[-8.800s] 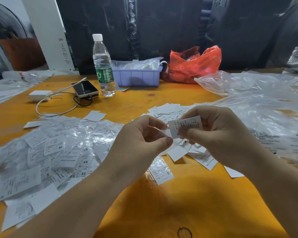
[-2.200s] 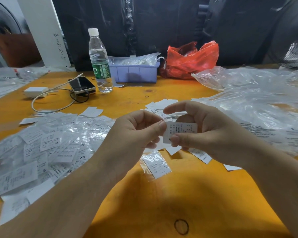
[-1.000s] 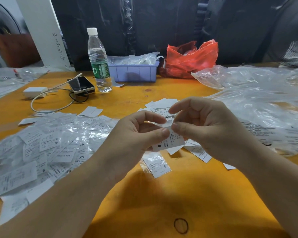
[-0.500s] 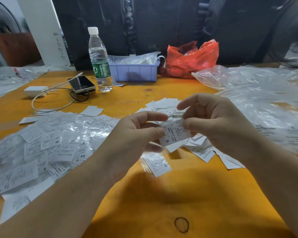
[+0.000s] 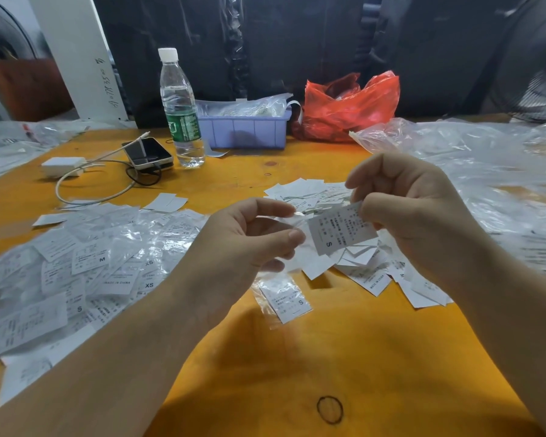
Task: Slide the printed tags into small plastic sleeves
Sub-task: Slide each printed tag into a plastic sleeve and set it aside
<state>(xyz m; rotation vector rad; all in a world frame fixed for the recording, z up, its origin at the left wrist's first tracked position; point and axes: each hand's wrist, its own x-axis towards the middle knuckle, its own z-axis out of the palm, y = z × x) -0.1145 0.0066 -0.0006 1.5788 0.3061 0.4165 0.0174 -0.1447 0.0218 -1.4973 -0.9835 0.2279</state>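
My right hand (image 5: 413,212) pinches the top edge of a white printed tag (image 5: 341,230) marked S, held above the orange table (image 5: 297,367). My left hand (image 5: 249,244) is just left of it, thumb and forefinger curled around a thin clear plastic sleeve (image 5: 292,223) that is hard to make out. Loose bare tags (image 5: 363,263) lie in a pile under my hands. One sleeved tag (image 5: 286,301) rests alone in front of that pile. A wide heap of sleeved tags (image 5: 76,266) covers the table's left side.
At the back stand a water bottle (image 5: 180,111), a phone (image 5: 148,152) with a charger and cable (image 5: 63,165), a lilac bin (image 5: 243,129) and a red plastic bag (image 5: 347,105). Large clear plastic bags (image 5: 486,171) spread along the right. A black rubber band (image 5: 329,410) lies near the front.
My right hand has lifted the S tag up and to the right, away from my left hand. A gap has opened between the two hands.
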